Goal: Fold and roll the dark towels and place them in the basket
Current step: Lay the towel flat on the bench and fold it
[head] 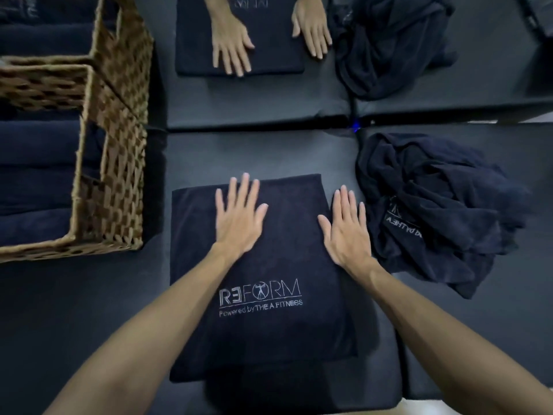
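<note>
Both hands lie flat with fingers straight and spread on the folded dark towel [263, 277] near the front edge of the desk [89, 310]: left hand [239, 217] on its upper middle, right hand [347, 229] at its right edge. The wicker basket [110, 163] holding rolled towels [36, 175] stands at the left edge; a crumpled towel pile [434, 211] lies just right.

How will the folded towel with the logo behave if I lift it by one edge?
The folded towel would probably droop and unfold, since it is soft cloth like the crumpled pile. It seems light and unlikely to slide.
</note>
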